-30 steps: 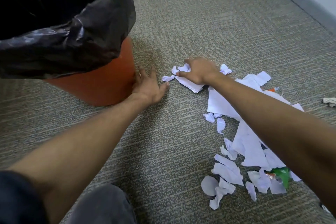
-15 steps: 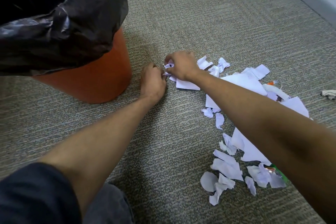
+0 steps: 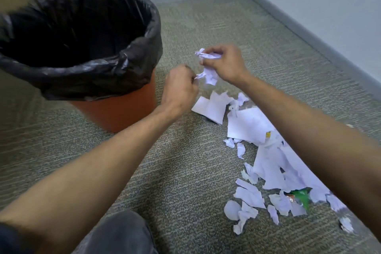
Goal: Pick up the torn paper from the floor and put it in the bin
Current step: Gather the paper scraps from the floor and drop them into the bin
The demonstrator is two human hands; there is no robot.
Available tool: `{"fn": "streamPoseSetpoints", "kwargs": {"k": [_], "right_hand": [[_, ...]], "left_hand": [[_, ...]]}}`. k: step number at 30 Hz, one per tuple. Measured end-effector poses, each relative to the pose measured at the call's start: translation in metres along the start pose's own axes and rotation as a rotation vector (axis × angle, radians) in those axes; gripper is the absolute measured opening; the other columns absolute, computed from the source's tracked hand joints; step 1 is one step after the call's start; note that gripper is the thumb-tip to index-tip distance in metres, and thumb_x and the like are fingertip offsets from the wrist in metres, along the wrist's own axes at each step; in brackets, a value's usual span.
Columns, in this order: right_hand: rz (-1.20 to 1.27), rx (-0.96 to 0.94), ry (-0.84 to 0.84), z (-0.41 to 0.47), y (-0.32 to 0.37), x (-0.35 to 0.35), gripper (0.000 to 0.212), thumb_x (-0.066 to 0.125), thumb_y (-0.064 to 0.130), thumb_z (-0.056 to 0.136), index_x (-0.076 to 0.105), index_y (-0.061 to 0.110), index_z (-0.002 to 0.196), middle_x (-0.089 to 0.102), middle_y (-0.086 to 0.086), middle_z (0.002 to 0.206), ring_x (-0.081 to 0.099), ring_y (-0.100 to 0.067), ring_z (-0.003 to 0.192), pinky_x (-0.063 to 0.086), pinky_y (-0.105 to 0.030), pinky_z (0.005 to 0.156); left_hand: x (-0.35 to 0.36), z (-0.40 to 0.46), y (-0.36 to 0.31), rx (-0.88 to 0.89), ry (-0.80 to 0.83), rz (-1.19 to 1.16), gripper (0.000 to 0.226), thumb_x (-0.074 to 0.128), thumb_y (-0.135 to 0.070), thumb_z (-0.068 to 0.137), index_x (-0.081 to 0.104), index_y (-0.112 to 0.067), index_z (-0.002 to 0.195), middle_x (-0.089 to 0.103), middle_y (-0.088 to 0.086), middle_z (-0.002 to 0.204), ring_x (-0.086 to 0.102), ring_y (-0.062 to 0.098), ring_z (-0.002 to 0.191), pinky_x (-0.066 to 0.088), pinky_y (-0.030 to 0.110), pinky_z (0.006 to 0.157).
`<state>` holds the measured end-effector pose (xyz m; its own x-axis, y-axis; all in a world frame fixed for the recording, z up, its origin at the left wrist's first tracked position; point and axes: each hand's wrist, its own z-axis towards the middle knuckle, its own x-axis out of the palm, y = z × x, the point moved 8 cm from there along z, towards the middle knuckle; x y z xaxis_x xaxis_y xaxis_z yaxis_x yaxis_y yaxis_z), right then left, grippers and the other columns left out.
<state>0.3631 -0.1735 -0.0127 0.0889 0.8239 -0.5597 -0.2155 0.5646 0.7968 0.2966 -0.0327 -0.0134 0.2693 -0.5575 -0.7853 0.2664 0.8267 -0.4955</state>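
A crumpled wad of white torn paper (image 3: 208, 68) is held above the floor, just right of the bin, its long axis running roughly up and down in the view, with one twisted end toward the far wall and a ragged tail hanging nearer the camera. Its upper part is gripped by the curled fingers of the right hand (image 3: 225, 64); a small tip at its lower left is pinched by the left hand (image 3: 180, 88). On the grey-green speckled carpet (image 3: 175, 171) below and to the right, a scatter of white paper scraps and larger torn sheets (image 3: 266, 161) is spread in a band running toward the camera, with a green wrapper piece (image 3: 302, 196) among them. To the left stands a round orange plastic bin (image 3: 117, 113) lined with a black plastic bag (image 3: 99, 76), its mouth open.
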Motion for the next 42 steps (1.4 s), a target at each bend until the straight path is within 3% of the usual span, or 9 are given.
{"fn": "streamPoseSetpoints", "kwargs": {"k": [9, 14, 18, 20, 23, 26, 29, 37, 42], "right_hand": [[0.275, -0.237, -0.027, 0.009, 0.164, -0.043, 0.026, 0.083, 0.018, 0.073, 0.077, 0.006, 0.095, 0.075, -0.002, 0.088, 0.064, -0.003, 0.076, 0.050, -0.019, 0.070], [0.208, -0.279, 0.060, 0.014, 0.222, 0.006, 0.030, 0.084, 0.024, 0.070, 0.078, 0.011, 0.096, 0.077, 0.000, 0.092, 0.067, -0.007, 0.083, 0.056, -0.031, 0.082], [0.089, -0.252, 0.209, 0.004, 0.226, 0.064, 0.025, 0.081, 0.026, 0.077, 0.079, 0.012, 0.098, 0.077, -0.002, 0.095, 0.070, -0.012, 0.091, 0.055, -0.036, 0.088], [0.111, -0.243, 0.261, -0.003, 0.219, 0.075, 0.022, 0.074, 0.030, 0.085, 0.079, 0.014, 0.100, 0.077, 0.001, 0.097, 0.070, -0.009, 0.094, 0.053, -0.029, 0.089], [0.183, -0.231, 0.226, -0.009, 0.204, 0.063, 0.023, 0.063, 0.032, 0.094, 0.076, 0.018, 0.107, 0.074, 0.005, 0.105, 0.066, -0.006, 0.100, 0.050, -0.020, 0.089], [0.192, -0.260, 0.150, -0.013, 0.176, 0.034, 0.030, 0.062, 0.038, 0.090, 0.076, 0.017, 0.106, 0.076, 0.006, 0.102, 0.068, -0.006, 0.100, 0.054, -0.033, 0.094], [-0.004, -0.267, 0.113, -0.035, 0.133, 0.004, 0.028, 0.062, 0.035, 0.088, 0.076, 0.013, 0.097, 0.076, -0.005, 0.088, 0.067, -0.008, 0.083, 0.054, -0.039, 0.083], [-0.666, -0.007, 0.376, -0.113, -0.043, -0.029, 0.041, 0.064, 0.048, 0.085, 0.069, 0.021, 0.115, 0.071, -0.005, 0.110, 0.066, -0.027, 0.101, 0.048, -0.035, 0.080], [-0.928, 0.046, 0.572, -0.142, -0.099, -0.010, 0.086, 0.059, 0.079, 0.072, 0.053, 0.022, 0.136, 0.060, -0.005, 0.127, 0.059, -0.028, 0.114, 0.046, -0.036, 0.079]], "left_hand": [[-0.182, 0.006, -0.053, 0.162, -0.323, 0.068, 0.030, 0.058, -0.030, 0.087, 0.074, -0.006, 0.080, 0.069, 0.011, 0.089, 0.064, 0.031, 0.077, 0.051, 0.043, 0.071], [-0.229, 0.011, 0.012, -0.017, -0.306, 0.118, 0.035, 0.061, -0.036, 0.083, 0.070, -0.004, 0.075, 0.063, 0.020, 0.068, 0.062, 0.038, 0.070, 0.048, 0.037, 0.057], [-0.231, -0.002, 0.060, -0.228, -0.197, 0.121, 0.030, 0.070, -0.029, 0.069, 0.076, -0.023, 0.097, 0.074, 0.006, 0.090, 0.069, 0.028, 0.088, 0.057, 0.040, 0.077], [-0.223, -0.006, 0.069, -0.276, -0.158, 0.119, 0.046, 0.066, -0.028, 0.068, 0.068, -0.028, 0.114, 0.071, 0.001, 0.107, 0.066, 0.026, 0.101, 0.055, 0.041, 0.087], [-0.216, -0.014, 0.052, -0.177, -0.258, 0.166, 0.043, 0.061, -0.030, 0.077, 0.064, -0.024, 0.119, 0.067, -0.002, 0.111, 0.061, 0.024, 0.107, 0.052, 0.039, 0.084], [-0.200, -0.028, 0.011, 0.081, -0.345, 0.198, 0.033, 0.054, -0.032, 0.085, 0.064, -0.017, 0.113, 0.063, 0.001, 0.103, 0.055, 0.023, 0.104, 0.046, 0.039, 0.074], [-0.164, -0.046, -0.024, 0.317, -0.333, 0.182, 0.026, 0.054, -0.027, 0.087, 0.065, -0.011, 0.105, 0.061, 0.005, 0.095, 0.053, 0.023, 0.094, 0.043, 0.036, 0.067], [0.003, -0.065, -0.012, 0.223, 0.148, 0.156, 0.037, 0.058, -0.033, 0.086, 0.060, -0.013, 0.117, 0.060, 0.005, 0.113, 0.055, 0.027, 0.110, 0.052, 0.042, 0.073], [0.087, -0.073, 0.010, 0.130, 0.430, 0.255, 0.057, 0.059, -0.045, 0.086, 0.049, -0.011, 0.131, 0.053, 0.010, 0.129, 0.050, 0.030, 0.121, 0.049, 0.044, 0.084]]}}
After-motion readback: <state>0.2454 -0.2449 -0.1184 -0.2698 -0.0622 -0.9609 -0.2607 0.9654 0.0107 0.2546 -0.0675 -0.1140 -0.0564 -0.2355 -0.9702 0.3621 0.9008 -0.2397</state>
